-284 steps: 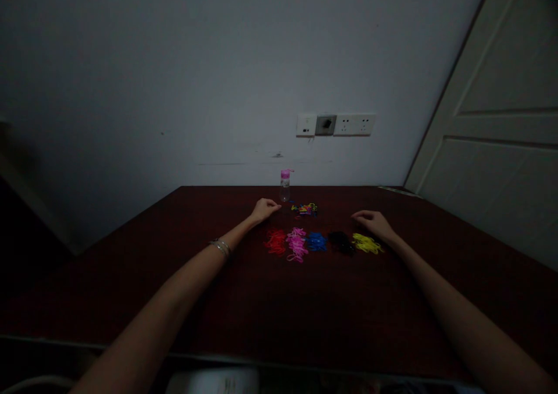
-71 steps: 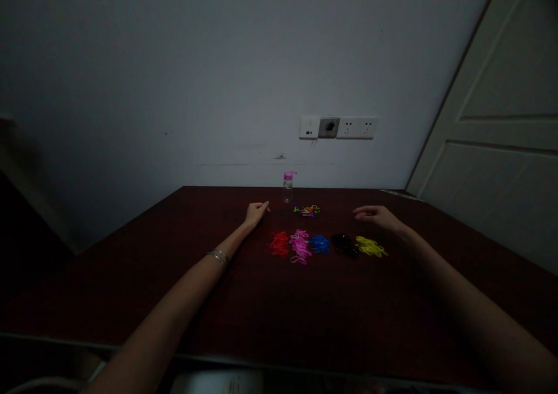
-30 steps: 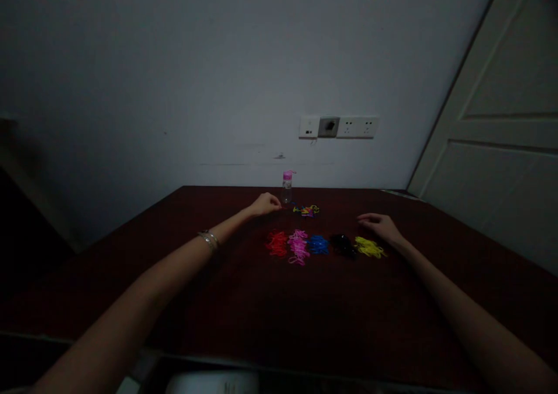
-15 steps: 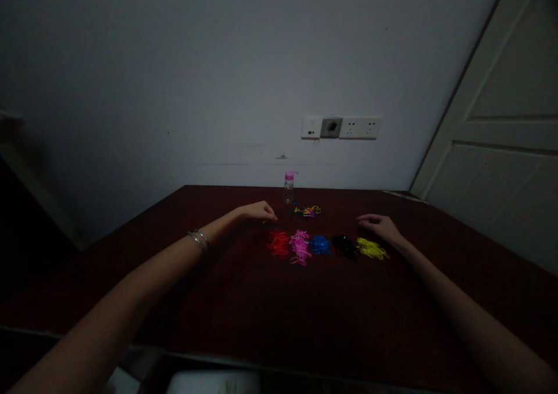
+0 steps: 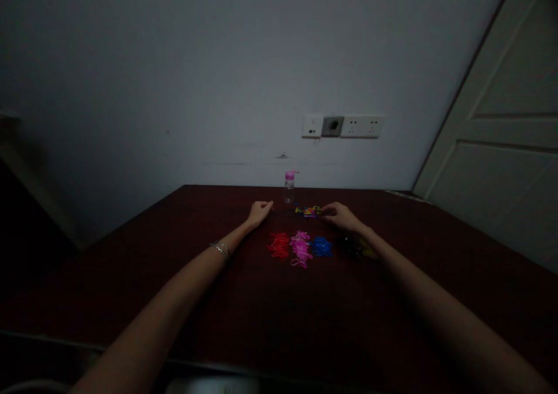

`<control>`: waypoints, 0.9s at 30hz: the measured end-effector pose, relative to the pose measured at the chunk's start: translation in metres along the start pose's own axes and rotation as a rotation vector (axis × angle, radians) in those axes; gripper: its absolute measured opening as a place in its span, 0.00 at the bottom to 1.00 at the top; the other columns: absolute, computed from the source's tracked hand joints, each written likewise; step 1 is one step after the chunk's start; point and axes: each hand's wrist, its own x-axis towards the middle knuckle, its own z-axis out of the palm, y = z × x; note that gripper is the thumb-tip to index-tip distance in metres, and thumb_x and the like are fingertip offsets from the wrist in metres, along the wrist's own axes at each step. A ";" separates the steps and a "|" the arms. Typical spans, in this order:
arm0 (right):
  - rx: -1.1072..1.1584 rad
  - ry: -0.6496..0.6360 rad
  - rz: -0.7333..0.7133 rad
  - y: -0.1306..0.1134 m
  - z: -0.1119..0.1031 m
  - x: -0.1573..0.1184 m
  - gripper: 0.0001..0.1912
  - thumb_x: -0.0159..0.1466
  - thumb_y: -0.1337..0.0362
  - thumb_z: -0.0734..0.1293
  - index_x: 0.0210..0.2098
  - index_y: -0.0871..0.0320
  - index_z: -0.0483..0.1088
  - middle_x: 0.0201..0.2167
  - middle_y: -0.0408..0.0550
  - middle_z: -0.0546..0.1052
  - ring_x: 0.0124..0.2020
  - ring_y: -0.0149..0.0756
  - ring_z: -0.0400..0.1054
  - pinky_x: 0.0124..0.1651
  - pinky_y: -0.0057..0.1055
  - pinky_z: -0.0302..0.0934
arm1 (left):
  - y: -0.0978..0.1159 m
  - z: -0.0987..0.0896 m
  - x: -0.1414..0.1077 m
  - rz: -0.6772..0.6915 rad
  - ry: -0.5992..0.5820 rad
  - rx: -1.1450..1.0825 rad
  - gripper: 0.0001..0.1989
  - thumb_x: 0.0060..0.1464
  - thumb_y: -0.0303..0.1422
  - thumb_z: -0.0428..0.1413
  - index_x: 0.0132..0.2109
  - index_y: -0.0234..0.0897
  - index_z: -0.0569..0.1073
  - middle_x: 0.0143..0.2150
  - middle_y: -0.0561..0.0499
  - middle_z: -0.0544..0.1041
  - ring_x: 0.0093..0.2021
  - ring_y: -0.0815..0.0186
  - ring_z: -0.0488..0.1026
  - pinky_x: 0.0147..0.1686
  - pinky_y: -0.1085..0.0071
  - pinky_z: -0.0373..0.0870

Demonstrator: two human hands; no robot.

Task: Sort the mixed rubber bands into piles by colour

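Note:
On the dark red table lie piles of bands in a row: red (image 5: 279, 246), pink (image 5: 300, 249), blue (image 5: 321, 246), black (image 5: 350, 247) and yellow (image 5: 367, 250). My right forearm partly covers the yellow pile. Behind the row is a small mixed-colour pile (image 5: 308, 211). My right hand (image 5: 340, 215) touches the right edge of this mixed pile, its fingers pressed together; what they pinch is too small to name. My left hand (image 5: 260, 211) rests behind and left of the red pile, fingers closed, and anything within them is hidden.
A clear bottle with a pink lid (image 5: 289, 187) stands at the back of the table (image 5: 244, 324), near the wall. Wall sockets (image 5: 342, 126) are above it. A pale panelled door (image 5: 501, 132) is at the right. A white object shows below the front edge.
My right hand has moved left and back from behind the yellow pile to the mixed pile. My left hand has turned and shifted slightly, its forearm swinging right.

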 end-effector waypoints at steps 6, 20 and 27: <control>-0.294 -0.128 0.011 -0.021 0.016 0.021 0.22 0.60 0.56 0.60 0.51 0.59 0.66 0.49 0.57 0.68 0.48 0.42 0.64 0.46 0.33 0.59 | -0.003 -0.001 -0.001 -0.066 -0.006 -0.106 0.24 0.51 0.46 0.46 0.28 0.30 0.75 0.13 0.56 0.60 0.17 0.72 0.57 0.22 0.74 0.53; -0.250 -0.049 0.035 -0.029 0.022 0.019 0.12 0.59 0.63 0.60 0.41 0.54 0.72 0.42 0.50 0.75 0.41 0.39 0.68 0.37 0.29 0.60 | -0.007 0.001 0.001 -0.052 -0.024 -0.091 0.24 0.51 0.46 0.45 0.28 0.30 0.74 0.13 0.56 0.58 0.17 0.73 0.56 0.22 0.75 0.53; -0.027 0.024 0.016 -0.017 0.019 0.018 0.12 0.57 0.63 0.62 0.38 0.56 0.74 0.37 0.49 0.76 0.38 0.36 0.69 0.37 0.27 0.60 | -0.008 0.002 0.002 -0.049 -0.035 -0.089 0.24 0.51 0.45 0.44 0.28 0.29 0.75 0.12 0.57 0.57 0.17 0.73 0.55 0.21 0.75 0.51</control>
